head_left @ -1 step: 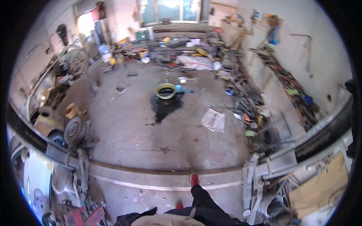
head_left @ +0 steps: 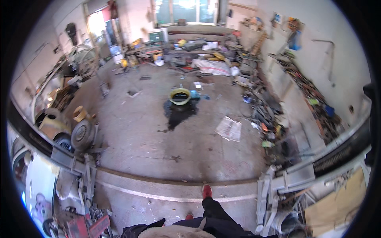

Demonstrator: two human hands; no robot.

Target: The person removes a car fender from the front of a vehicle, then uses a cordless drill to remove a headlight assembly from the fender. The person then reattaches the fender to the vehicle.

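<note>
Neither of my hands shows in the head view. At the lower edge are my dark clothing (head_left: 222,226) and my feet in red shoes, one red shoe (head_left: 206,191) set forward near a ledge across the floor. Ahead on the concrete stands a yellowish basin (head_left: 179,96) with dark liquid inside. A dark wet stain (head_left: 180,118) spreads on the floor in front of it, and a small blue thing (head_left: 194,94) lies against its right side. Flattened printed paper or sacking (head_left: 229,129) rests to the right.
Wheels, one a grey tyre (head_left: 82,135), and scrap line the left wall. Cluttered parts and a white sack (head_left: 212,67) fill the back under the window (head_left: 186,12). Hoses and scrap (head_left: 264,111) run along the right. A raised ledge (head_left: 178,184) crosses before my feet.
The view has shifted slightly, so the room's contents appear a little further right. No object has visibly moved, and my hands are out of sight in both frames.
</note>
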